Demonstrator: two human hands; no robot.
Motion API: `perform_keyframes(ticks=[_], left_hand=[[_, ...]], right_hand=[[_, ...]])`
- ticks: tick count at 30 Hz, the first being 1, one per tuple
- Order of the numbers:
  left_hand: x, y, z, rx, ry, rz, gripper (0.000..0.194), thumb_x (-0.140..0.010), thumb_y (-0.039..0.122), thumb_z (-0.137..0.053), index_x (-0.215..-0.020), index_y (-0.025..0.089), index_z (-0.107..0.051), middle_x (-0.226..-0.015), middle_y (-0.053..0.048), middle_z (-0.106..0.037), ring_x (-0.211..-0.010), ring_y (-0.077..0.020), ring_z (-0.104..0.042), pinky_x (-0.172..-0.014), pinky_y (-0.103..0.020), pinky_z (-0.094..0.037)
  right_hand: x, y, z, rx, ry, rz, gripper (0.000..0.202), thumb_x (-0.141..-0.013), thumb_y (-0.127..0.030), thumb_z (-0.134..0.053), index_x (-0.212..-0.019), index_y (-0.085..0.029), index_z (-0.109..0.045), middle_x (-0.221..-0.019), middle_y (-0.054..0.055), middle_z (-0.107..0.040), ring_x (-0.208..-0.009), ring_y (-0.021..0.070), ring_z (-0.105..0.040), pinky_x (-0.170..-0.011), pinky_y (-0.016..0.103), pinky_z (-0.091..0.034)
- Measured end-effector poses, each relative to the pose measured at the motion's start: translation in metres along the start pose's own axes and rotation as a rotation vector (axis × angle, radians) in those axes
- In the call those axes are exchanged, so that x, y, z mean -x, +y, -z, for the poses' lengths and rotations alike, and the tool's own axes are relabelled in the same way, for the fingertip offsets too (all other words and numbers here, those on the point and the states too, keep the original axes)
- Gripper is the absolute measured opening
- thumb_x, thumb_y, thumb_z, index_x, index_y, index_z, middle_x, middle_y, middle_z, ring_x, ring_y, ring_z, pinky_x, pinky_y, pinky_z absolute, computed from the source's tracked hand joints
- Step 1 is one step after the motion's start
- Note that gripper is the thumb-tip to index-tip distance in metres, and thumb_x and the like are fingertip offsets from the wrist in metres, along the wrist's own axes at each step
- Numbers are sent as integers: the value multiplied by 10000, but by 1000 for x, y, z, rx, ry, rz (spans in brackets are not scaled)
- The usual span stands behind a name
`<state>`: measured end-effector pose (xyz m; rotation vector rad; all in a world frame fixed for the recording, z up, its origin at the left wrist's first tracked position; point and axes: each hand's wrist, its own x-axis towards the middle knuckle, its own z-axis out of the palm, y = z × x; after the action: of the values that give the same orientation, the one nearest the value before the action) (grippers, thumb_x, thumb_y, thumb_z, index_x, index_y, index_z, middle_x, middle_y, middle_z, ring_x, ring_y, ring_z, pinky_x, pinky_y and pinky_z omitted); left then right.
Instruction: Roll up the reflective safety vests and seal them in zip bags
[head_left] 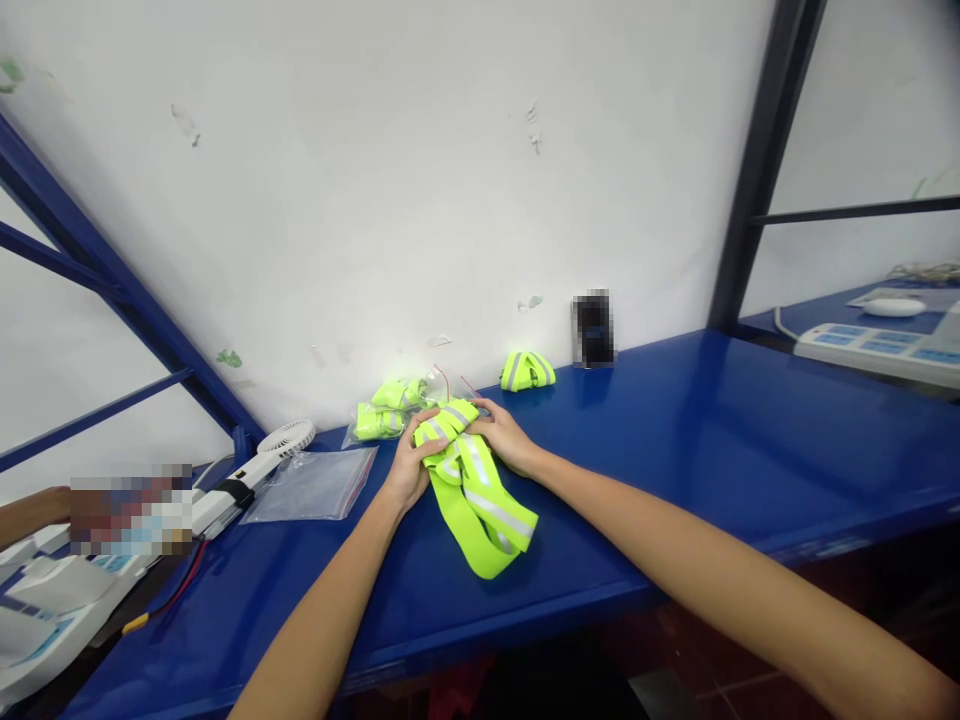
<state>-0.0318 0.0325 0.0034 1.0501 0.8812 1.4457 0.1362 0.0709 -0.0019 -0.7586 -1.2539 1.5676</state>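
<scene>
A neon yellow-green reflective strap [480, 490] with silver stripes is bunched between my two hands, low over the blue table. My left hand [409, 462] grips the bundle from the left, thumb laid across it. From the right, my right hand [504, 436] holds the upper part, its fingertips partly hidden behind the strap. Loose loops hang down toward the table's front edge. Just behind my hands lie similar straps in clear bags [381, 420]. One more folded strap [528, 370] sits unbagged by the wall.
A clear zip bag [315, 485] lies flat to the left, beside a white handheld fan [286, 438]. A dark phone-like object [593, 330] leans on the wall. White devices [67, 590] and another person's arm [34, 515] are at far left. The blue table [675, 440] meets a dark post [761, 170].
</scene>
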Motion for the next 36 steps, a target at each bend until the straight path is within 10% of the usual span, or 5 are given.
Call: perform_keyframes(ticks=[4, 9, 13, 23, 36], left_hand=[[1, 6, 7, -44, -58, 45, 672, -529, 99, -831, -1152, 212, -605, -904, -24, -708, -753, -192, -677, -708, -290, -530], [3, 9, 12, -44, -151, 103, 1087, -500, 13, -805, -1458, 318, -390, -1146, -65, -696, -906, -248, -705, -766, -315, -561], [-2, 3, 10, -34, -6, 79, 1248, -493, -36, -766, -1526, 377, -201, -1165, -51, -691, -868, -218, -715, -752, -306, -569], [0, -10, -8, -141, 4, 156, 461, -754, 309, -772, -1162, 135, -648, -1056, -128, -743, -889, -254, -711, -795, -334, -553], [-1, -5, -10, 23, -103, 240, 481, -790, 442, -589, -1160, 143, -658, -1094, -113, -739, -1091, -321, -662, -944, -435, -519]], right_hand=[[2, -3, 0, -110, -171, -103, 370, -854, -484, -565, -1108, -218, -598, -769, 15, -668, -568, 152, -629, -501, 257, -506], [2, -1, 1, 21, -275, -138, 305, -829, -369, -670, -1060, -184, -600, -810, 41, -693, -607, 163, -655, -492, 256, -537], [1, 3, 2, 33, -280, -32, 395, -832, -378, -684, -1165, -205, -563, -878, 37, -687, -695, 178, -661, -551, 280, -550], [2, 12, -6, -87, -1, 266, 356, -862, -444, -606, -1160, -252, -580, -1233, 46, -652, -1232, 252, -551, -1040, 420, -460], [-6, 17, -3, -199, 34, 189, 384, -846, -430, -644, -1178, -246, -583, -1178, 53, -703, -1140, 265, -639, -1011, 453, -498]])
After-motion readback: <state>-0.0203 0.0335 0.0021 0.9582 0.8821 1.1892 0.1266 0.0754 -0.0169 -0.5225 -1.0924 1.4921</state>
